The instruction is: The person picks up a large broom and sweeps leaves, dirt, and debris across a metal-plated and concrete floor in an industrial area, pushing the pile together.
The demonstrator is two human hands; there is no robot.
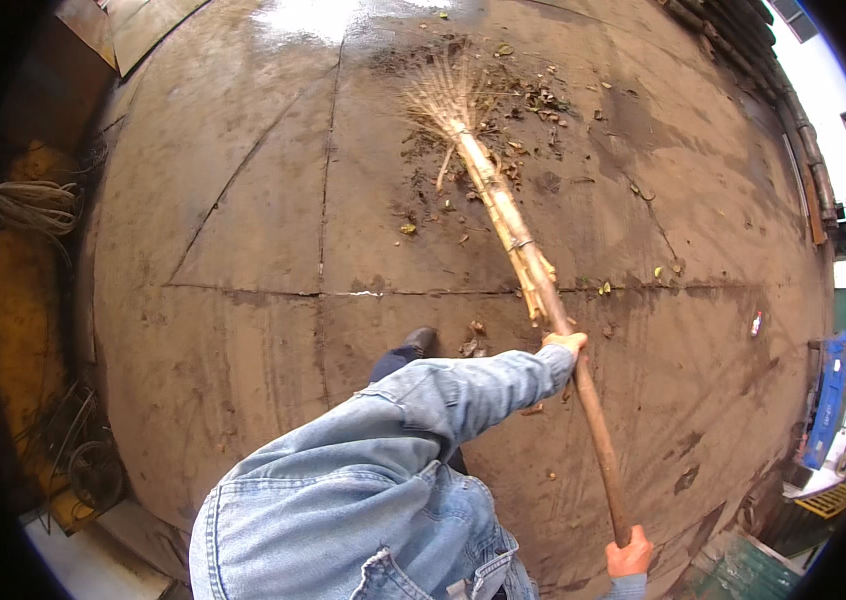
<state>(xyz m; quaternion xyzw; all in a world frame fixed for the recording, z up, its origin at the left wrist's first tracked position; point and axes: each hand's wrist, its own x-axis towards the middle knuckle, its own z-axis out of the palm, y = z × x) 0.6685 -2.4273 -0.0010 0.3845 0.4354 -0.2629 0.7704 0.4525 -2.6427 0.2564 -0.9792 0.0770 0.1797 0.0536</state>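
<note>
A long twig broom (515,232) slants across the ground ahead of me, its splayed bristles (443,100) touching the floor at the far side. Yellowish canes are bound to a brown wooden handle (598,430). My left hand (565,343) is closed around the handle just below the canes, with the arm stretched across in a denim sleeve. Near the handle's end, at the lower right, my right hand (630,552) grips it with wrapped fingers. Dry leaves and dark dirt (538,100) lie scattered beside and beyond the bristles.
Wet brown concrete (243,220) with seams spreads all round. A coiled rope (35,205) hangs at the left, above a wheel (95,475). Stacked logs (793,100) line the far right. A blue truck (828,400) stands at the right, with a small bottle (757,323) on the ground nearer.
</note>
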